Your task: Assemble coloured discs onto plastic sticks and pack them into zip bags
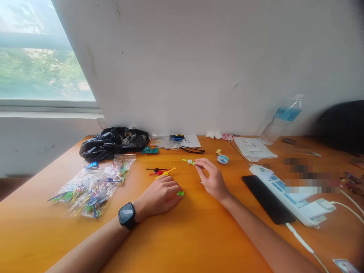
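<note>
My right hand (212, 178) pinches one end of a thin green arrow spinner with a white round centre (189, 162), held just over the wooden table. My left hand (162, 194), with a dark watch on its wrist, rests low over the table with its fingers curled. At its fingertips is a small bright green piece (180, 193), partly covered by the fingers; its exact shape is hard to make out. Beyond the left hand lie a black arrow spinner (156, 170), a red one (159, 173) and a yellow one (167, 173), close together and partly overlapping.
Clear plastic bags of coloured spinner parts (99, 195) lie left, before a black plastic bag (110, 142). A round blue-and-white container (222, 159) sits beyond my right hand. Rightward are a black phone (265, 199), a white power strip (281, 193) with cables and a bottle (281, 119).
</note>
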{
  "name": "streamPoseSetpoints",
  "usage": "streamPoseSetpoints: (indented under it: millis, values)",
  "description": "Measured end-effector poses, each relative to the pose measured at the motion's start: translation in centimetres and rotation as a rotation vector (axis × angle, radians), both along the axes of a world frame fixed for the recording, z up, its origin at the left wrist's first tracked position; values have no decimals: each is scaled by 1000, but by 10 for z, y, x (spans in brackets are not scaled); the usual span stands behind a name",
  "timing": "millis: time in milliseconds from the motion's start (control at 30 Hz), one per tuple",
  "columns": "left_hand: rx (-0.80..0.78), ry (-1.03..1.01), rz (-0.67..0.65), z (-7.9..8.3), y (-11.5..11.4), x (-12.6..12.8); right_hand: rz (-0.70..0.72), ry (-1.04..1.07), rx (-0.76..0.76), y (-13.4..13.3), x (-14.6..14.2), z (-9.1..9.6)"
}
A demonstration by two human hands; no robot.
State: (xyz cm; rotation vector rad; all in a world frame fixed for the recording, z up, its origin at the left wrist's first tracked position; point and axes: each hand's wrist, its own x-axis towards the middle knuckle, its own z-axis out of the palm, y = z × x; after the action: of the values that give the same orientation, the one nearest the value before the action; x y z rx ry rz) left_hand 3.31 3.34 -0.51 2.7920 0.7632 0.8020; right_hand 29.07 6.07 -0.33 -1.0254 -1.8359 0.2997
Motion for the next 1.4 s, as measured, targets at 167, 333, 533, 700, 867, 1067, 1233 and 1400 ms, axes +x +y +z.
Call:
streamPoseSetpoints:
  millis: [167,333,533,700,867,1067,1233,1400]
  values:
    - [-70,-99,89,-3,3,-7,81,9,-194,-11,-10,-4]
    - [-60,-239,171,-8,-1,-7,214,88,-466,-18,-17,-14]
    - [40,-333,234,4,-6,-9,396,155,-667,-25,-28,-19]
    - [-22,-184,95,-5,2,-5,402,243,-772,-25,-32,-25]
    - [-48,-178,107,-12,5,-4,365,251,-816,-20,-29,-33]
    - [-48,-171,79,-5,3,-6,318,213,-756,-18,-29,-35]
    - [-97,-173,81,-7,4,-5,286,147,-707,-20,-29,-31]
    - [-145,-181,78,-14,7,1,192,132,-630,-20,-29,-27]
